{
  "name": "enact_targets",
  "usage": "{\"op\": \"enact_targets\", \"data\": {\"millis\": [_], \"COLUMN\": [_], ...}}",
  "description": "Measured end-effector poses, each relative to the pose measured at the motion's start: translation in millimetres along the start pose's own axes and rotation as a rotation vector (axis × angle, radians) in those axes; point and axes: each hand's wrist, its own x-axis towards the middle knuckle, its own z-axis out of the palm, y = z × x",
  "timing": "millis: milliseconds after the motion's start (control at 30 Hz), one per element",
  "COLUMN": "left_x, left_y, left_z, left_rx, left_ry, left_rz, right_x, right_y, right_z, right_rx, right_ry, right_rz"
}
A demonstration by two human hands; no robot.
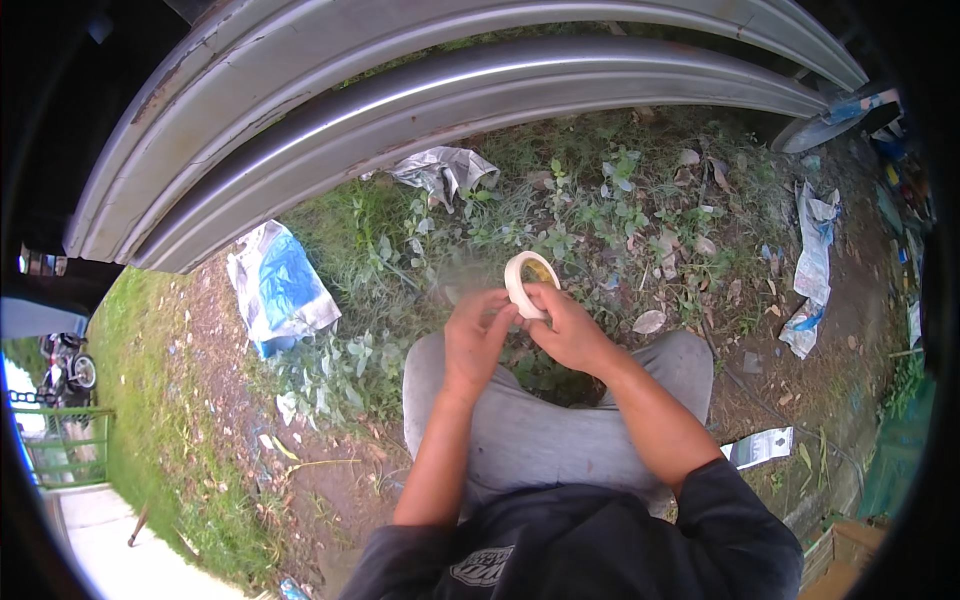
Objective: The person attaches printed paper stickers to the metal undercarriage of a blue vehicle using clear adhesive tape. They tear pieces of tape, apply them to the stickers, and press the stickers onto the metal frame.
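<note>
A roll of cream masking tape is held upright in front of my knees, with a yellowish inner core showing. My right hand grips its lower right side, the fingers reaching into the ring. At the roll's lower left edge, the fingertips of my left hand pinch together against the tape. Whether a loose tape end lies between them is too small to tell. Both hands are above my lap, over the grey trousers.
Long grey metal beams span the far side above weedy ground. Crumpled sheets lie around: a blue and white one at left, a silvery one beneath the beams, another at right. A cardboard box stands at lower right.
</note>
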Motion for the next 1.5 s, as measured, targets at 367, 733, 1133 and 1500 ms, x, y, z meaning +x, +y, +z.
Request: {"op": "enact_targets", "data": {"millis": [367,733,1133,1500], "left_x": [5,9,6,14], "left_y": [-14,-24,9,24], "left_z": [-9,0,26,-10], "left_rx": [0.061,0.123,0.04,-0.265], "left_ry": [-0.079,-0.023,0.118,0.162], "left_rz": [-0.057,-0.051,0.05,0.018], "right_x": [-2,3,8,20], "right_y": [11,6,-4,3], "right_z": [-6,-19,-35,-41], "right_rx": [-0.321,-0.401,-0.226,-0.039], "right_ry": [-0.032,-0.089,-0.086,-0.216], "right_rz": [-0.121,-0.101,0.201,0.175]}}
